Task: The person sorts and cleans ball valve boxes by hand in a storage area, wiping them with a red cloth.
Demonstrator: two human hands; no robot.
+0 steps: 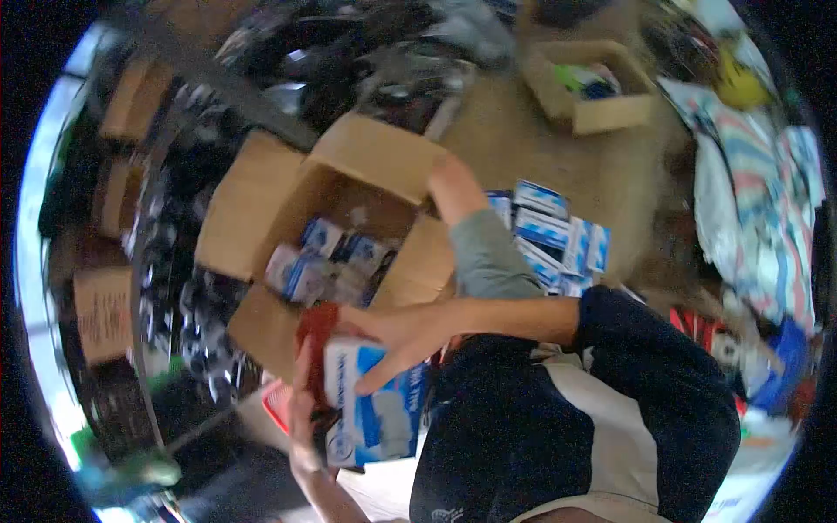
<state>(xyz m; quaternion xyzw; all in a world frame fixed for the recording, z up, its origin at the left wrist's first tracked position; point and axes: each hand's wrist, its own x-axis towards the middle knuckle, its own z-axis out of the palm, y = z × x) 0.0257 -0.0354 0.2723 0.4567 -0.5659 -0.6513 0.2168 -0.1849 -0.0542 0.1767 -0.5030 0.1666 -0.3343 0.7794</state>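
Two of our hands clasp one white-and-blue box [370,410], its print too blurred to read, left hand [305,410] gripping its edge, right hand [401,336] spread over its top, before the open carton [349,218] of similar packets [323,261].

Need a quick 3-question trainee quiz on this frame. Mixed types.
1. True or false: the carton is shut.
2. What do the left hand and right hand hold between them? A) a red cloth B) a blue-and-white pack C) a bottle
3. On which side of the carton does the stack of blue-and-white packs lie in the picture?

Key
1. False: its flaps stand open and packs show inside.
2. B: the right hand's fingers lie across the pack's front, and the left hand grips it from below.
3. To the right of it, past the grey sleeve.
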